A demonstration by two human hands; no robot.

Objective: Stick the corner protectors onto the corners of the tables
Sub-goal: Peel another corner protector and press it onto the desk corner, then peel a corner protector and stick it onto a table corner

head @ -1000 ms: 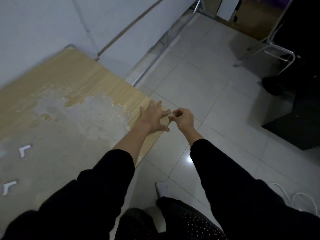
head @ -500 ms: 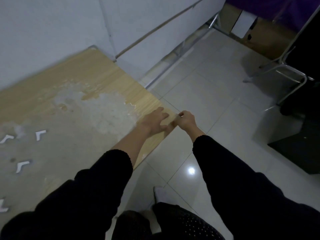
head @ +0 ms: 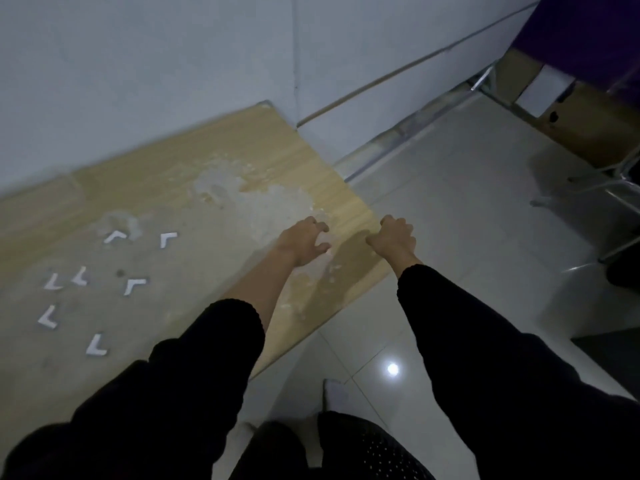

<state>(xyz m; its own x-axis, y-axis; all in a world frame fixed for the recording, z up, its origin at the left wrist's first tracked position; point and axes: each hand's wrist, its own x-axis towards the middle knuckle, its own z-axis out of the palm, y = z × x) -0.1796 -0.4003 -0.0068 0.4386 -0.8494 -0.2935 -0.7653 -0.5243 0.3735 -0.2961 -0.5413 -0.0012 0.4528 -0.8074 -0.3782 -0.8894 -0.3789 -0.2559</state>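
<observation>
A worn wooden table [head: 214, 168] fills the left half of the head view. Its near right corner lies under my right wrist. My right hand [head: 393, 237] is curled into a fist at the table's right edge by that corner; the small corner protector it pinched earlier is hidden inside the fingers. My left hand [head: 304, 240] rests on the tabletop just left of it, fingers bent, fingertips touching the wood, holding nothing. Several white L-shaped corner protectors [head: 133, 285] lie loose on the table's left part.
A grey wall [head: 138, 64] runs behind the table. Pale floor tiles [head: 467, 220] spread to the right, with a metal chair frame [head: 616, 188], a cardboard box [head: 581, 123] and a dark block [head: 613, 344]. My socked foot [head: 336, 393] stands below the table's edge.
My view has swung left, bringing the loose protectors into sight. My left hand's fingers went from spread flat to bent. My right hand stays curled at the corner.
</observation>
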